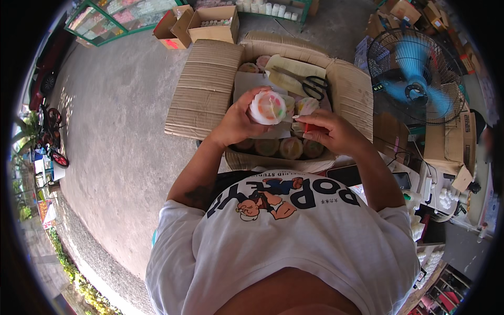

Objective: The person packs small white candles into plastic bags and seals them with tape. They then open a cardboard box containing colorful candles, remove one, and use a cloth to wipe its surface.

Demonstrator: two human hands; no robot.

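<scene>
My left hand [233, 125] grips a round white scalloped piece [268, 107] with coloured patches, apparently a candle, holding it over an open cardboard box [204, 90]. Close by on the right, my right hand [334, 132] pinches a small red object [313, 128], mostly covered by the fingers; its kind cannot be told. Similar round pieces [291, 147] sit in the box along its near side, with others at the far corner. A pair of black-handled scissors [317, 87] lies on a yellowish sheet of paper [283, 67] on the box's contents.
A pedestal fan [415, 90] with blurred blue blades stands right of the box. Two smaller cartons [214, 27] are on the floor beyond, before a green-framed shelf [114, 19]. A phone [401, 180] rests on a cluttered surface at right. Concrete floor [114, 138] stretches left.
</scene>
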